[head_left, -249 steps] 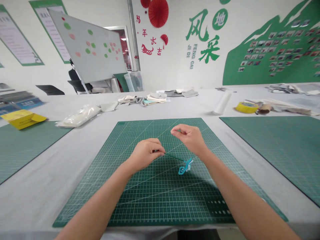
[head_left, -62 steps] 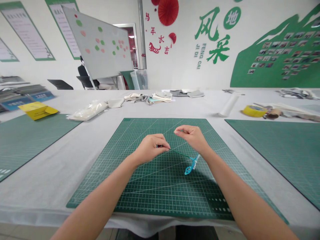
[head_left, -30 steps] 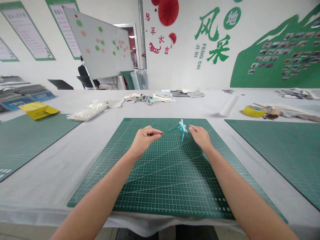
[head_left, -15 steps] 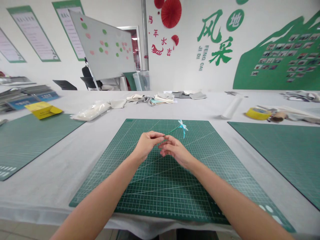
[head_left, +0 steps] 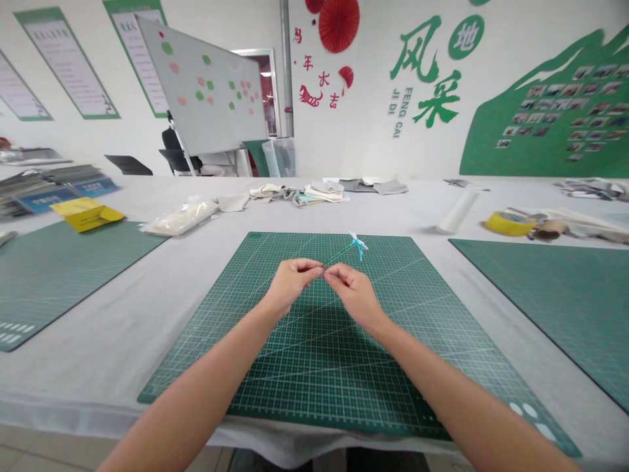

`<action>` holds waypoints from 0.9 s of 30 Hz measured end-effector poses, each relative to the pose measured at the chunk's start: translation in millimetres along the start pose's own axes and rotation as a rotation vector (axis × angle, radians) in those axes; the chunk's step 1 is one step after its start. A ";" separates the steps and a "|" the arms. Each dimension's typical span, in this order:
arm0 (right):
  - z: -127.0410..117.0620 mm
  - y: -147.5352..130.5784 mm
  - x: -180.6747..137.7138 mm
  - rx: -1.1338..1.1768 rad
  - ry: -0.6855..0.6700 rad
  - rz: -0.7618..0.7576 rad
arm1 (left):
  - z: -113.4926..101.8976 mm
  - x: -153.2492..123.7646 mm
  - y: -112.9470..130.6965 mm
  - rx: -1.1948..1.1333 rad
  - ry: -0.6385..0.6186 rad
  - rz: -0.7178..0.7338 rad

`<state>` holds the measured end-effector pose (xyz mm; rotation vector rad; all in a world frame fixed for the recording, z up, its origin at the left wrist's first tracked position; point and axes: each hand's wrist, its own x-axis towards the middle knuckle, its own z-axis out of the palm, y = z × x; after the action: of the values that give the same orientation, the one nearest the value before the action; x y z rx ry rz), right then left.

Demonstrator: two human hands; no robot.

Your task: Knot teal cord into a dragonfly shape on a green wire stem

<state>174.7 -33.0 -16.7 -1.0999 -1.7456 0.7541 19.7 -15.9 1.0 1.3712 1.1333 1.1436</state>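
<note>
A small artificial flower with white and light-blue petals and a thin green stem slants up to the right above a green cutting mat. My left hand pinches the stem's lower end between thumb and fingers. Close against it, my right hand is closed in a pinch at the same end of the stem. The fingertips of both hands nearly meet and hide the stem's tip. Both hands are raised over the mat.
More cutting mats lie at the left and right. Along the far side are a plastic-wrapped packet, fabric pieces, a white roll and a yellow tape roll. A yellow card box sits at left.
My right hand's fingers, loosely spread before, have closed into a pinch beside the left fingertips. The flower head has turned slightly. My left hand keeps its hold on the stem.
</note>
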 end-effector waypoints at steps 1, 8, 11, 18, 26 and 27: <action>-0.1 0.3 -0.1 -0.011 0.003 -0.004 | 0.1 -0.1 0.2 0.003 0.002 0.002; -3.6 2.5 0.1 -0.158 0.010 -0.060 | -1.9 2.3 -4.3 0.112 0.043 0.047; -4.6 2.1 -2.0 -0.324 0.020 -0.114 | -4.8 5.1 -10.5 0.259 0.097 0.162; -7.0 -2.1 -7.9 -0.719 0.096 -0.392 | -11.1 6.1 -13.2 0.627 0.208 0.315; -35.2 -6.8 -1.5 -0.797 0.231 -0.440 | -7.1 -1.6 -4.5 0.797 -0.068 0.418; -38.5 -6.5 0.2 -0.742 0.226 -0.411 | -6.0 -2.7 -3.5 0.789 -0.122 0.432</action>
<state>207.7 -34.5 4.2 -1.1684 -2.0058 -0.2971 13.1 -17.7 -2.2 2.3484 1.2959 0.9009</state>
